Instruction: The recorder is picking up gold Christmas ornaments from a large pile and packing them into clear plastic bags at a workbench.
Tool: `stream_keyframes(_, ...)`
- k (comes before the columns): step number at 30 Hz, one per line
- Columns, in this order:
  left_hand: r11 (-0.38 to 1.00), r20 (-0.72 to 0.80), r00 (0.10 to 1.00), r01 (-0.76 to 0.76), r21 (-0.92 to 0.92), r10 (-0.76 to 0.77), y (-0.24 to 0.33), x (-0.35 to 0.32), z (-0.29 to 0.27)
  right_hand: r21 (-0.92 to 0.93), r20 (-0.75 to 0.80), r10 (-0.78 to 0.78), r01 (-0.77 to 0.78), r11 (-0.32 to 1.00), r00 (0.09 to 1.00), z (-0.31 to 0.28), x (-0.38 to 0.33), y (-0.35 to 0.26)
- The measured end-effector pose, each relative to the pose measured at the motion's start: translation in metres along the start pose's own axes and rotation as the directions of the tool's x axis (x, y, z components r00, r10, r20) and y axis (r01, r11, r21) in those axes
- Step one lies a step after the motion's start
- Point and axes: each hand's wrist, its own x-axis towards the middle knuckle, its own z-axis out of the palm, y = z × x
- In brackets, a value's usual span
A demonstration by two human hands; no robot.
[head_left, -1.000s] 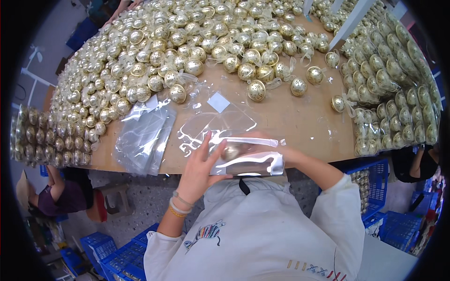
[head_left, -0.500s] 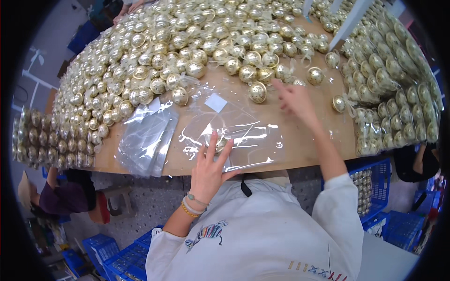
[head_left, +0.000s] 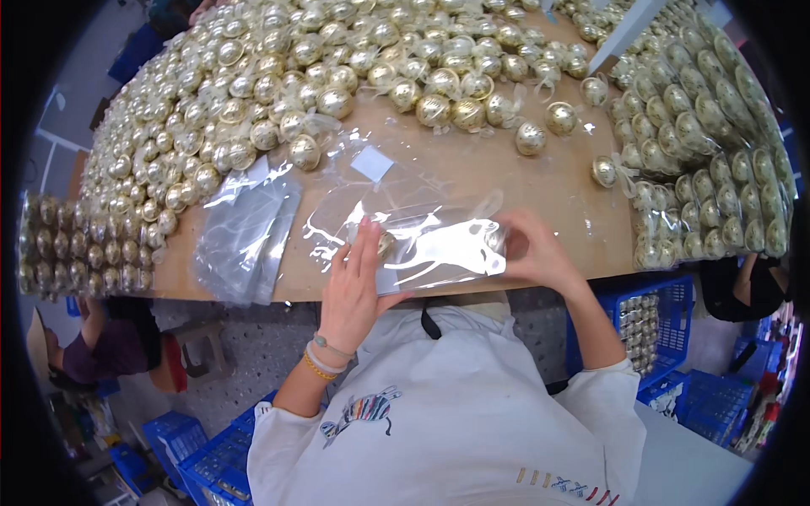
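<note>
A clear plastic bag (head_left: pixel 434 249) lies across the table in front of me, with strong glare on it. My left hand (head_left: pixel 354 270) holds its left part, fingers stretched and close together over the top, thumb along the near edge. Beside those fingers a gold ball (head_left: pixel 386 244) shows through the plastic. At the bag's right end my right hand (head_left: pixel 540 253) has its fingers curled round another gold ball (head_left: pixel 494 238), partly hidden by glare; a pale ribbon (head_left: pixel 489 203) sticks up there. Whether this ball is inside the bag's mouth, I cannot tell.
Beyond my hands spreads a big heap of gold balls (head_left: pixel 333 101) with ribbons. Flat empty bags (head_left: pixel 249 236) lie to the left. Packed rows of balls stand stacked at left (head_left: pixel 89 249) and right (head_left: pixel 709 211). A white post (head_left: pixel 624 38) rises at the back right; blue crates (head_left: pixel 675 320) stand below.
My right hand has come from the loose balls back to the bag's right end, now with a ball. My left fingers have drawn together, and the bag's right part has lifted.
</note>
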Motion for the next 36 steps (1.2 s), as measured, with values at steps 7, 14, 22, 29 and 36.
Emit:
stream_keyframes(7,0.997,0.126,0.989,-0.071,-0.039,0.075,-0.006,0.005,-0.006,0.465,0.5,-0.19,-0.077,0.882,0.845,0.039,0.03,-0.043)
stream_keyframes(14,0.992,0.103,0.995,-0.003,0.125,-0.01,0.005,-0.005,-0.002,0.43,0.751,-0.03,-0.454,0.78,0.659,0.068,0.048,-0.07)
stream_keyframes(22,0.98,0.087,0.996,-0.046,0.196,0.03,0.007,0.001,0.007,0.205,0.874,-0.108,-0.158,0.966,0.473,-0.03,0.125,-0.003)
stream_keyframes(29,0.978,0.055,0.997,-0.071,0.194,0.061,0.009,0.002,0.012,-0.697,0.169,-0.385,0.386,0.604,0.907,-0.021,0.267,0.007)
stream_keyframes(36,0.987,0.087,0.995,-0.051,0.15,0.038,0.007,0.002,0.012,-0.192,-0.353,-0.397,0.35,0.917,0.847,-0.059,0.163,0.0)
